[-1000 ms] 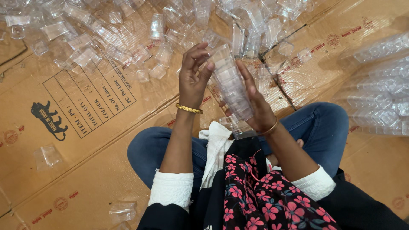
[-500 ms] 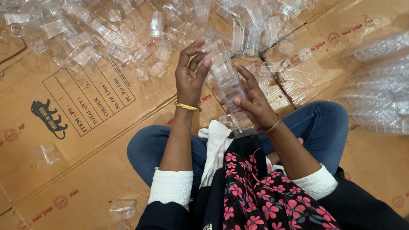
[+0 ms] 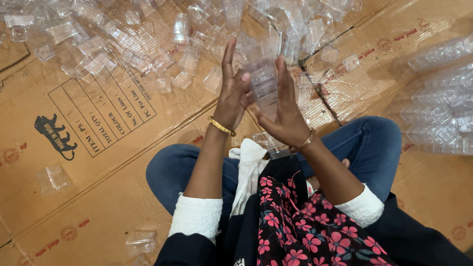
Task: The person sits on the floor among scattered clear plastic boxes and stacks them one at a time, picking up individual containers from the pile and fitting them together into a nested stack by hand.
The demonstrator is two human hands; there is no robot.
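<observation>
- Above my lap, I see the stack of clear plastic cups (image 3: 264,88) pressed between both palms.
- Left hand (image 3: 231,96) flat against its left side, fingers straight.
- Right hand (image 3: 285,116) clamps the stack's right side.
- Beyond the stack, loose clear cups (image 3: 148,44) litter the cardboard sheet (image 3: 98,148).

I see a floor covered with flattened brown cardboard sheets (image 3: 74,197), their seams and tape lines crossing at angles. One sheet carries a black printed animal figure (image 3: 55,137) beside a ruled label box. Small red round marks dot the cardboard. The light is soft and even, with faint shadows.
</observation>
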